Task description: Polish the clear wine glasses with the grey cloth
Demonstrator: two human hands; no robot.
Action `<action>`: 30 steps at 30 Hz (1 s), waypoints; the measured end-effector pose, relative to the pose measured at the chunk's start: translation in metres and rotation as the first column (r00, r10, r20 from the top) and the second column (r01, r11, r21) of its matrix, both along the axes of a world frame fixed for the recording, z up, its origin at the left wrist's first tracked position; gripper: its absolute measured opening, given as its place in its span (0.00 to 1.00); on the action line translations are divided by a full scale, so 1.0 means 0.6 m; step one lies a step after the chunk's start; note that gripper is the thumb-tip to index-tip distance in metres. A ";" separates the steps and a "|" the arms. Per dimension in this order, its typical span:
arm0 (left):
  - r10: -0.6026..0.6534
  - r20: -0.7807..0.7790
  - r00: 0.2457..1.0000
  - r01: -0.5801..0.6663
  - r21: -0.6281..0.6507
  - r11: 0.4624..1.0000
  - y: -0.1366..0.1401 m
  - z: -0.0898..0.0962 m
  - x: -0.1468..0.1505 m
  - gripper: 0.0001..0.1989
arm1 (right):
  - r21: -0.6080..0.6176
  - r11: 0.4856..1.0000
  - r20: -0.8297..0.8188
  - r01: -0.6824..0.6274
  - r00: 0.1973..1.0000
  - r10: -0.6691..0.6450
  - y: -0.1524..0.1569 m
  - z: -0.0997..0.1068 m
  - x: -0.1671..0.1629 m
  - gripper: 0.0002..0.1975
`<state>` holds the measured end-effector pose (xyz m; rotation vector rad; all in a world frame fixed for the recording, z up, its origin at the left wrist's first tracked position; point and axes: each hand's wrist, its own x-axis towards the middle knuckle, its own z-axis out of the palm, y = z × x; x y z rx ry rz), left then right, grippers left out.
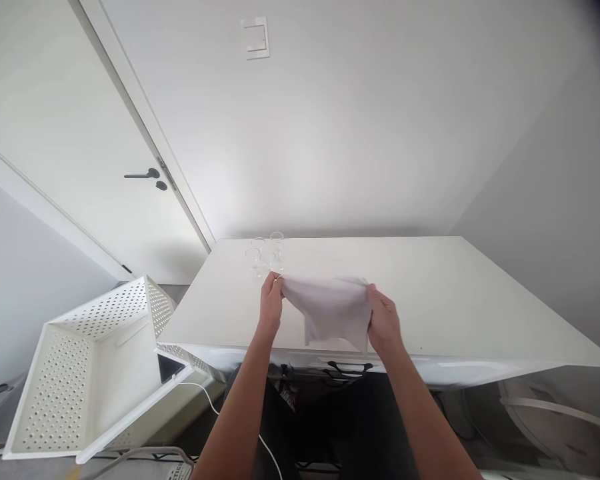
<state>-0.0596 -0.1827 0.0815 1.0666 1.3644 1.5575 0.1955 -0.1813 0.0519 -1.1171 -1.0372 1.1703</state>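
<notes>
A pale, greyish-pink cloth (333,308) is stretched between my two hands above the white cabinet top (420,287). My left hand (271,297) pinches its upper left corner, close to the drinking glasses. On the other side, my right hand (383,317) grips the cloth's right edge. The fabric sags between them, and its lower edge hangs over the front part of the top. Several clear glasses (277,247) stand grouped at the back left, just beyond my left hand.
A white perforated basket (65,380) stands at the lower left, with a dark phone-like device (170,367) and a white cable (205,393) at its rim. Black drawer handles (350,368) stick out below the cabinet's front edge. A door (105,133) is at the left.
</notes>
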 end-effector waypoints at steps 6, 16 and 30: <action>-0.041 -0.069 0.997 0.022 -0.256 0.966 0.009 0.012 0.011 0.17 | -0.153 0.988 -0.026 -0.013 1.000 0.009 0.013 0.021 0.018 0.21; -0.314 0.028 0.949 0.308 -0.300 0.903 -0.040 -0.076 -0.014 0.22 | -0.225 0.939 -0.076 -0.260 0.965 0.249 -0.005 -0.040 0.055 0.18; -0.061 -0.651 0.757 0.160 0.094 0.983 -0.046 -0.020 -0.023 0.07 | 0.059 0.979 0.636 -0.193 0.764 0.113 -0.009 0.024 0.068 0.09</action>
